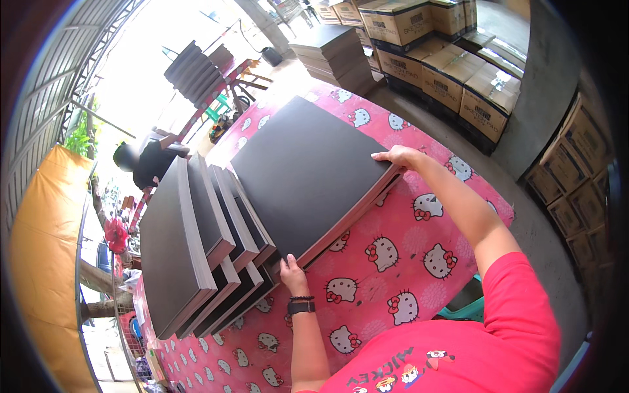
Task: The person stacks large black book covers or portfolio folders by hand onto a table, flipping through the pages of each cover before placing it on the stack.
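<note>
A large black-covered pad of paper (308,170) lies flat in front of me, its pale page edges showing along the near side. My left hand (293,276) holds its near left corner, the thumb up against the edge. At the near right corner, my right hand (398,157) grips the pad with thumb or fingers over the black cover; the remaining fingers are hidden below. Close by on the left lie several more thick black pads (173,255), piled in staggered, overlapping layers. What lies under the held pad is mostly hidden.
A pink cartoon-print cloth (383,252) covers the table. Beyond it stand a tall stack of dark boards (334,56) and cardboard cartons (439,72). More cartons (576,164) line the right. Another person (154,160) is at the far left, near stacked dark pads (193,72).
</note>
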A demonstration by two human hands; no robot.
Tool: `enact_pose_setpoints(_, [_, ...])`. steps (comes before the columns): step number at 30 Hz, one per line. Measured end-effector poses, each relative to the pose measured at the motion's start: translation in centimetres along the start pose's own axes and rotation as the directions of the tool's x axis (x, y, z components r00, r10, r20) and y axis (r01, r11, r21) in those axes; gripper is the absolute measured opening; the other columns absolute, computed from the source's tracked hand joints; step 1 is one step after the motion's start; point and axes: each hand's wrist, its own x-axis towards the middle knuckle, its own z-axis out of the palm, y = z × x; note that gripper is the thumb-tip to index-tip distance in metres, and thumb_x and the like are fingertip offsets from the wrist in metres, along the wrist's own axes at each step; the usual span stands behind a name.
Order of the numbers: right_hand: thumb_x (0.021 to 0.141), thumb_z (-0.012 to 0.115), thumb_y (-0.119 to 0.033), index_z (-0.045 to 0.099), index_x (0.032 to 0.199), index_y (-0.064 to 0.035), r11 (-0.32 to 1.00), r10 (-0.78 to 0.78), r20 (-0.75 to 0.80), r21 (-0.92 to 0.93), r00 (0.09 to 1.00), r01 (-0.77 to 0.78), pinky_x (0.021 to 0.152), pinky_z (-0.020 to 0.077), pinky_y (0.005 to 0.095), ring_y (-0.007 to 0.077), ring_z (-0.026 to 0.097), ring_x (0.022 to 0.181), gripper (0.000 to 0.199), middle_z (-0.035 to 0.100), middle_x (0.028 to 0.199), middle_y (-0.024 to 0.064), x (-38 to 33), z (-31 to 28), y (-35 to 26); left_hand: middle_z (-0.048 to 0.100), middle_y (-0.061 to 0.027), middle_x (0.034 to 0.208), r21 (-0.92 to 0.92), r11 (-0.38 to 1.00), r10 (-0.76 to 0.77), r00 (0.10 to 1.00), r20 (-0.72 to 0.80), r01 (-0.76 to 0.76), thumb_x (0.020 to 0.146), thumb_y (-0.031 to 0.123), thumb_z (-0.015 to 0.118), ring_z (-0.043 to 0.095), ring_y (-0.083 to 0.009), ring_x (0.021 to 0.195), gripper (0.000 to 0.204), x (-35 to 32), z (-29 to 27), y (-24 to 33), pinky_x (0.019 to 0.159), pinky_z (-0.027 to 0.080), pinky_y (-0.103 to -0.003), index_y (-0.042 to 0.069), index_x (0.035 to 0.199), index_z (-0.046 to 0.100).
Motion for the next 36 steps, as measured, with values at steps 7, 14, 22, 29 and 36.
enact_pose_setpoints(7, [0.075,0.062,-0.060,0.063,0.070,0.0008,0.974,-0.100,-0.019,-0.205,0.995,0.094,0.044,0.0325,0.0323,0.0164,0.044,0.044,0.061,0.050,0.056,0.0052,-3.9,-0.4,-3.8,0.063,-0.0225,0.103,0.158,0.985,-0.057,0.998,-0.041,0.063,0.091,0.034,0.052,0.061,-0.0320,0.093,0.046,-0.8,-1.5,1.5,0.084,0.045,-0.037,-0.007,0.111,0.056])
enact_pose_setpoints(14, [0.073,0.058,-0.065,0.064,0.076,0.0029,0.974,-0.190,-0.100,-0.144,0.977,0.175,0.043,0.0355,0.0317,0.0184,0.050,0.046,0.068,0.057,0.058,0.0096,-7.7,-4.8,1.6,0.056,-0.0078,0.109,-0.480,0.825,-0.360,0.932,-0.035,0.300,0.083,0.029,0.067,0.053,-0.0260,0.101,0.037,-8.9,1.7,3.0,0.085,0.044,-0.038,0.003,0.108,0.056])
enact_pose_setpoints(22, [0.080,0.063,-0.050,0.062,0.097,0.0044,0.974,0.083,0.037,0.208,0.996,-0.089,0.053,0.0460,0.0324,0.0199,0.060,0.064,0.057,0.065,0.083,0.0105,-24.5,5.4,12.8,0.054,-0.0006,0.113,-0.690,-0.027,-0.350,0.640,0.684,0.723,0.078,0.031,0.073,0.052,-0.0177,0.102,0.038,-20.0,-0.7,2.9,0.090,0.039,-0.034,0.014,0.106,0.056])
enact_pose_setpoints(29, [0.081,0.066,-0.042,0.058,0.103,0.0026,0.899,0.135,0.084,0.408,0.987,-0.158,0.057,0.0523,0.0343,0.0236,0.064,0.071,0.051,0.065,0.087,0.0127,-37.6,17.3,17.7,0.058,-0.0055,0.102,-0.772,0.316,-0.405,0.814,0.415,0.551,0.075,0.014,0.074,0.057,-0.0188,0.095,0.050,-22.4,-3.1,1.9,0.085,0.047,-0.036,0.004,0.115,0.046])
enact_pose_setpoints(36, [0.085,0.048,-0.061,0.063,0.100,0.0088,0.939,0.340,0.440,-0.211,0.831,-0.273,0.077,0.0471,0.0343,0.0256,0.064,0.077,0.073,0.067,0.084,0.0173,-47.6,25.3,21.0,0.060,-0.0086,0.093,-0.670,0.339,-0.467,0.736,0.490,0.661,0.071,0.003,0.070,0.062,-0.0202,0.084,0.034,-28.3,-14.9,-2.8,0.074,0.053,-0.034,0.003,0.101,0.055])
